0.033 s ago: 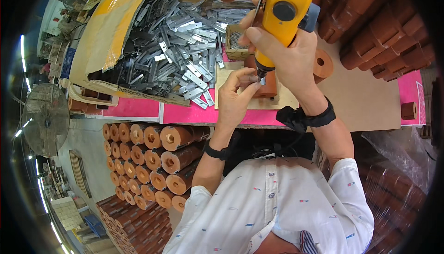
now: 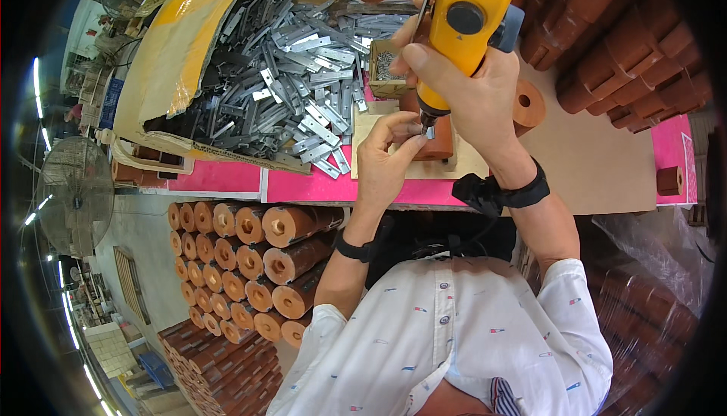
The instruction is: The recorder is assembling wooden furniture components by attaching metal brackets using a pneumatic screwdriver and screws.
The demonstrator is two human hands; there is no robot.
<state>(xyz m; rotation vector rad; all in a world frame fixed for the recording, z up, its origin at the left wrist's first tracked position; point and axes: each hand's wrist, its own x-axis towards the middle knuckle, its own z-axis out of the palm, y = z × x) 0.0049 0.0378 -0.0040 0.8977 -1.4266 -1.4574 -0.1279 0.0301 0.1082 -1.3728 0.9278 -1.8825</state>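
Note:
My right hand (image 2: 488,101) is wrapped round a yellow electric screwdriver (image 2: 463,45), whose dark nose points down toward me. Below that nose, a brown wooden cylinder (image 2: 438,148) lies on a pale board (image 2: 473,164). Thumb and fingers of my left hand (image 2: 385,160) are pinched at a small metal plate (image 2: 430,133) on the cylinder, right beside the screwdriver's tip. Most of the plate is covered by the fingers and the tool, and the screw, if there is one, cannot be made out.
A cardboard box (image 2: 163,52) at the left overflows with metal plates (image 2: 303,75). A small box of screws (image 2: 388,67) stands behind my left hand. Another cylinder (image 2: 530,105) is right of my right hand. Stacked cylinders (image 2: 284,226) fill the space below the pink table edge; more (image 2: 628,60) stand far right.

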